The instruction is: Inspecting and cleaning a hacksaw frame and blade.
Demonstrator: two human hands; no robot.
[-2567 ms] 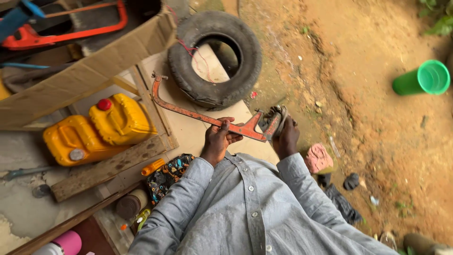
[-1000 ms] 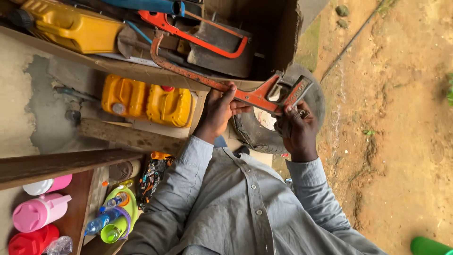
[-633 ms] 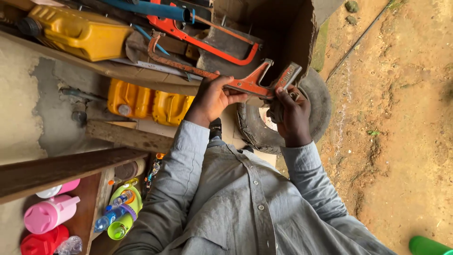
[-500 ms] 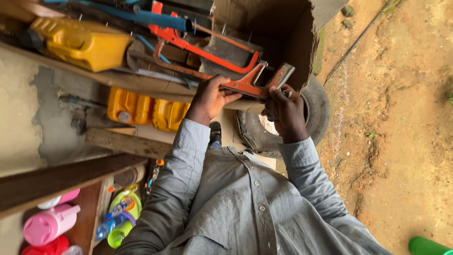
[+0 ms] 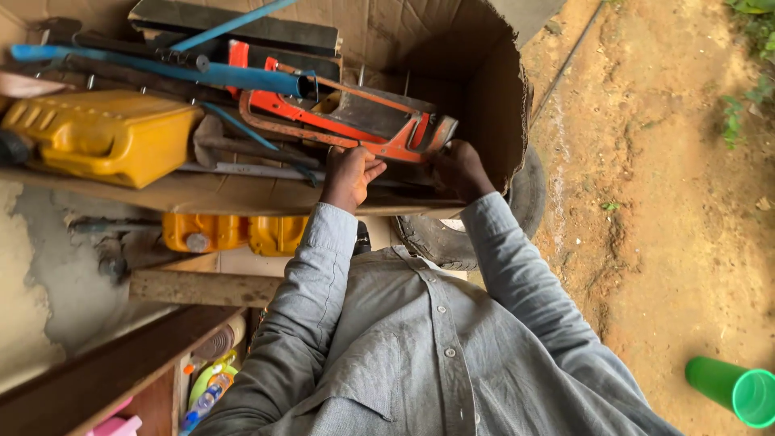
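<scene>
A large red pipe wrench (image 5: 355, 133) lies across the tools inside an open cardboard box (image 5: 492, 89) on a wooden shelf (image 5: 202, 194). My left hand (image 5: 349, 173) touches the wrench's long handle from below, fingers loosely curled. My right hand (image 5: 458, 168) sits at the wrench's jaw end by the box wall, and whether it still grips the jaw is unclear. Both arms wear grey shirt sleeves.
In the box lie a blue pipe (image 5: 161, 73), a second red tool (image 5: 250, 60) and a yellow jerrycan (image 5: 97, 137). Under the shelf stand yellow jerrycans (image 5: 230, 232) and a black tyre (image 5: 484, 226). A green cup (image 5: 731, 389) lies on the dirt ground at right.
I have lifted the red wrench up from above the tyre and laid it into the cardboard box on the shelf. My view has tilted upward with it.
</scene>
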